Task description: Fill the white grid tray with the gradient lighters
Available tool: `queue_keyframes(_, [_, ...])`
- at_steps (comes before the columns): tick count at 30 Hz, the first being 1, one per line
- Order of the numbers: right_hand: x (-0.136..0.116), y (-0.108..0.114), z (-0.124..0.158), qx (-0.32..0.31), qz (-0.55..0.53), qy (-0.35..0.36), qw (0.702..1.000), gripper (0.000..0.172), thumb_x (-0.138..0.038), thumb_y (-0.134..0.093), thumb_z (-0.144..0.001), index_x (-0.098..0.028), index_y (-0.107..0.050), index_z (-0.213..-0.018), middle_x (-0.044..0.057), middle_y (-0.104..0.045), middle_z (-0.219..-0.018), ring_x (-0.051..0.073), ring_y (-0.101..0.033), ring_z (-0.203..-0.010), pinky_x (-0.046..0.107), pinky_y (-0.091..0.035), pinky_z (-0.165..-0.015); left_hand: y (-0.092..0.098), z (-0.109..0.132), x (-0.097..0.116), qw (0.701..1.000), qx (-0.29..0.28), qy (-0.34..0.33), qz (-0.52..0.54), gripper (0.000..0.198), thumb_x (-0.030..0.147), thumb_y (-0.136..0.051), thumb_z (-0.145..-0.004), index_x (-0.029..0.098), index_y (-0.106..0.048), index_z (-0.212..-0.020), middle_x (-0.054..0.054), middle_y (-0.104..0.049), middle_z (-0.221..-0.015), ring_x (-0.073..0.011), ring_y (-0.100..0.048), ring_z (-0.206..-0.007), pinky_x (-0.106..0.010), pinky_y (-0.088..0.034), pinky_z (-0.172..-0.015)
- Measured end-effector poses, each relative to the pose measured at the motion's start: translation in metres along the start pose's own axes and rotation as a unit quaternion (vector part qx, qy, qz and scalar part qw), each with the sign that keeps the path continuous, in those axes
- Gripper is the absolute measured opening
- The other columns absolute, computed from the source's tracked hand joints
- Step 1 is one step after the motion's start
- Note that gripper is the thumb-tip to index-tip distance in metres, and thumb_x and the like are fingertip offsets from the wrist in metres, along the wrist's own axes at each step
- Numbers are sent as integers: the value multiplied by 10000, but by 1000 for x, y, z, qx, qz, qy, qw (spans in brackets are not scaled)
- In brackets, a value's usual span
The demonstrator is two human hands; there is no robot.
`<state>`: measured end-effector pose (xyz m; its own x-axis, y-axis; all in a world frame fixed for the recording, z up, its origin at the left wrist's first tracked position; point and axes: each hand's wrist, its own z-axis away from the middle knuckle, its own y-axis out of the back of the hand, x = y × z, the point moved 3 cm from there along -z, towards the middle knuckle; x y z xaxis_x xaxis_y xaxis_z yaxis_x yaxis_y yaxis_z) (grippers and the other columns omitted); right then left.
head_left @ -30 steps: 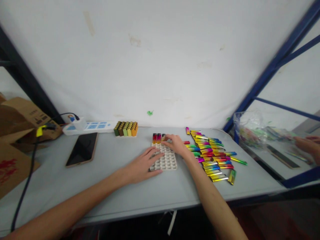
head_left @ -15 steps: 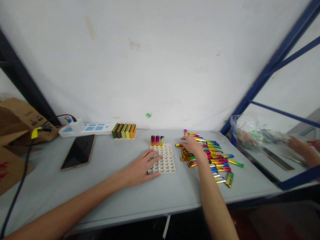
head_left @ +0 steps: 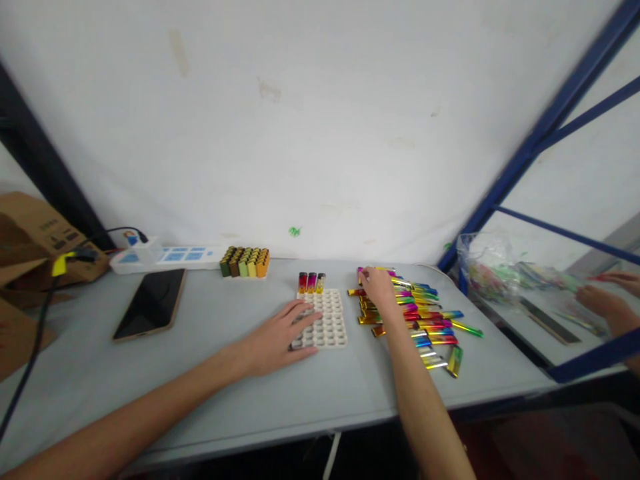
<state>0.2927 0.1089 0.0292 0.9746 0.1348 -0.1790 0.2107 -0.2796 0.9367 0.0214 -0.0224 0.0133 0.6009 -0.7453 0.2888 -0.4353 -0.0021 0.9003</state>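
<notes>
My left hand (head_left: 285, 337) lies with spread fingers over the left part of a white tray with rows of holes (head_left: 330, 320). Three lighters stand upright along the tray's back edge: a red one (head_left: 303, 283), a magenta one (head_left: 311, 283) and a pale yellow one (head_left: 321, 283). To the right of the tray is a pile of shiny, many-coloured lighters (head_left: 430, 320), most lying flat. At the back left of that pile my right hand (head_left: 379, 290) pinches a purple lighter (head_left: 359, 273), partly hidden by the fingers.
Behind and left stands a block of upright lighters (head_left: 245, 262) in a holder. A phone (head_left: 150, 305), a power strip (head_left: 190, 259) and a cardboard box (head_left: 45, 247) are at the left. Past the blue frame (head_left: 515, 160), another person's hands (head_left: 603, 300) are near plastic bags (head_left: 490, 267).
My right hand has moved slightly left and back and closed on the purple lighter, which has shifted left. My left hand stays on the tray. The whole view has shifted slightly.
</notes>
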Motion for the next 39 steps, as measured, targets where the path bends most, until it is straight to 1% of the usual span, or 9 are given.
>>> queue_keyframes(5, [-9, -2, -1, 5, 19, -41, 999, 297, -349, -558, -959, -145, -696, -1124, 189, -721, -1080, 285, -671, -1037, 370, -466, -923, 2, 0, 2, 1000, -7, 5, -6, 586, 534, -543, -978, 278, -435, -1494, -104, -458, -1507, -308, -341, -1446, -501, -355, -1188])
queue_keyframes(9, [-15, -8, -4, 2, -28, -56, 998, 313, -169, -546, -927, -155, -656, -1219, 167, -721, -1054, 276, -668, -1032, 395, -485, -922, 1, 0, 3, 1000, -5, 4, -10, 585, 533, -551, -975, 282, -438, -1490, -102, -459, -1507, -308, -334, -1450, -501, -354, -1189])
queue_keyframes(12, [-20, -5, -5, 52, -141, 16, 988, 382, -103, -565, -875, -154, -637, -1246, 125, -698, -1073, 217, -670, -958, 369, -507, -928, 2, 0, 3, 1000, 2, 4, -8, 578, 531, -560, -971, 288, -449, -1483, -97, -460, -1508, -311, -339, -1446, -502, -358, -1185])
queue_keyframes(15, [-29, 2, -1, 80, -282, 117, 949, 283, -202, -597, -889, -166, -670, -1160, 99, -668, -1079, 176, -674, -867, 344, -554, -870, 3, 0, 4, 1000, 1, 3, -5, 582, 529, -558, -971, 291, -440, -1489, -94, -462, -1505, -307, -343, -1443, -495, -359, -1183])
queue_keyframes(18, [-41, 6, 5, 61, -403, 160, 899, 267, -327, -626, -902, -189, -658, -1128, 91, -679, -1094, 179, -694, -905, 324, -585, -827, 3, -1, 4, 1000, 0, 4, 0, 588, 533, -563, -966, 291, -440, -1488, -94, -468, -1494, -307, -345, -1438, -495, -358, -1183])
queue_keyframes(20, [-50, 5, 10, 38, -435, 168, 884, 272, -359, -635, -902, -201, -637, -1123, 80, -705, -1085, 185, -702, -945, 326, -583, -854, 3, -1, 4, 1000, 1, 4, -1, 590, 539, -557, -967, 289, -438, -1488, -96, -466, -1494, -307, -341, -1438, -495, -355, -1184])
queue_keyframes(23, [-60, -1, 13, -4, -430, 180, 885, 257, -358, -639, -902, -211, -611, -1111, 61, -744, -1015, 192, -718, -939, 343, -570, -880, 3, -1, 5, 1000, -8, 5, -10, 592, 545, -537, -976, 282, -426, -1495, -102, -449, -1502, -305, -329, -1442, -495, -349, -1186])
queue_keyframes(31, [-61, -13, 12, -61, -421, 167, 890, 307, -411, -615, -915, -212, -521, -1129, 36, -756, -849, 205, -722, -776, 318, -560, -715, 1, -1, 4, 999, -23, 9, -21, 601, 554, -523, -981, 267, -422, -1498, -111, -430, -1507, -309, -312, -1445, -492, -332, -1193])
queue_keyframes(39, [-57, -18, 13, -107, -454, 156, 870, 347, -403, -612, -910, -222, -481, -1175, 77, -737, -1016, 210, -724, -928, 332, -575, -792, -1, -2, 3, 999, -19, 5, -26, 609, 557, -526, -980, 259, -419, -1500, -119, -434, -1503, -309, -305, -1449, -493, -334, -1190])
